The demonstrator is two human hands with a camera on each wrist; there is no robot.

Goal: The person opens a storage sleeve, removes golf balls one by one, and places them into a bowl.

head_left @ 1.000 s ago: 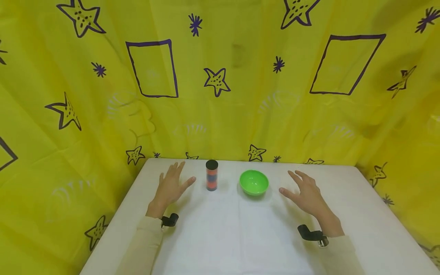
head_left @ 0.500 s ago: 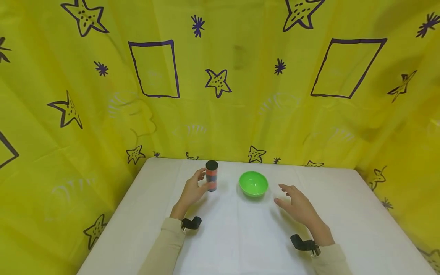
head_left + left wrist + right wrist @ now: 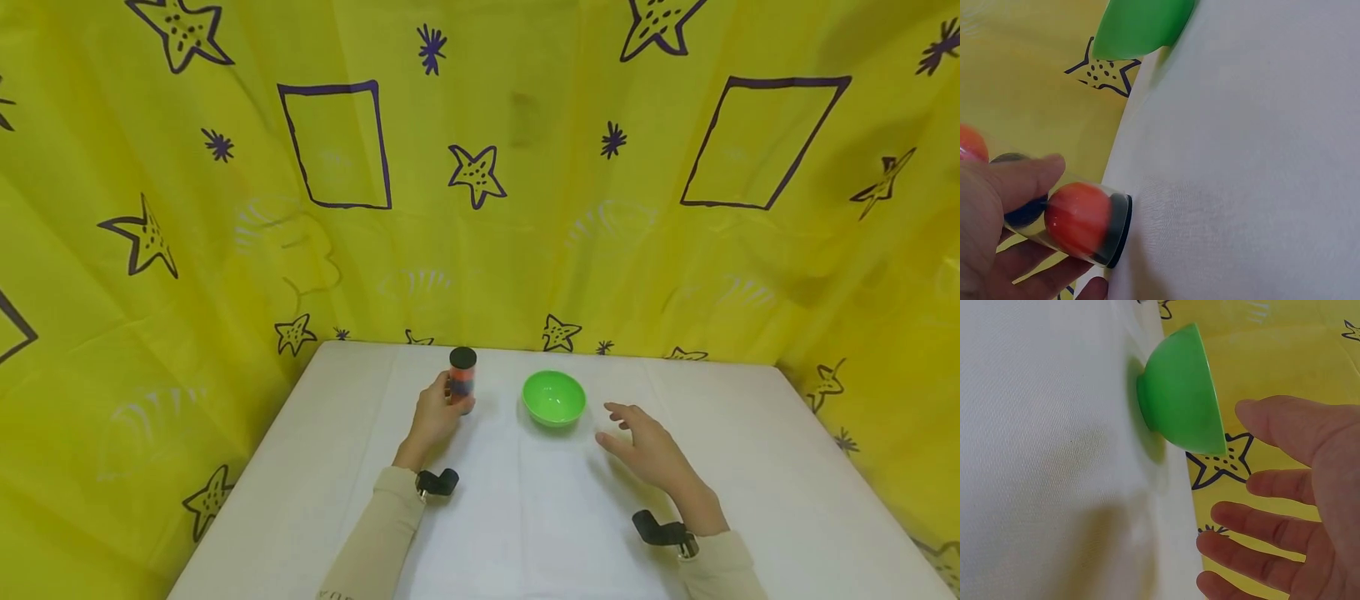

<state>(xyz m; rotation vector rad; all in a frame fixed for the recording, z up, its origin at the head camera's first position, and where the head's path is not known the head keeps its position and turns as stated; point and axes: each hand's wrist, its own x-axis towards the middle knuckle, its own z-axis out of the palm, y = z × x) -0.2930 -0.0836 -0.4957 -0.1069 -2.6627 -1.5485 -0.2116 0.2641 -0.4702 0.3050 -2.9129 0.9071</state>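
A clear tube of balls (image 3: 462, 377) with a black lid stands upright on the white table. Red-orange and dark balls show through its wall in the left wrist view. My left hand (image 3: 435, 417) grips the tube from its left side, thumb across the front (image 3: 1029, 178) and fingers behind, partly hidden. To the right of the tube sits a green bowl (image 3: 553, 402), upright, with nothing visible inside. My right hand (image 3: 651, 450) hovers right of the bowl, fingers spread and loosely bent, apart from it and holding nothing.
A white cloth covers the table (image 3: 510, 525). Behind it and along both sides hangs a yellow curtain (image 3: 525, 250) printed with stars and frames. Each wrist wears a black camera mount, one being the left mount (image 3: 438, 482).
My left hand has moved right, from open beside the tube to gripping it. The right hand has shifted slightly left and down towards the bowl, then stayed nearly still.
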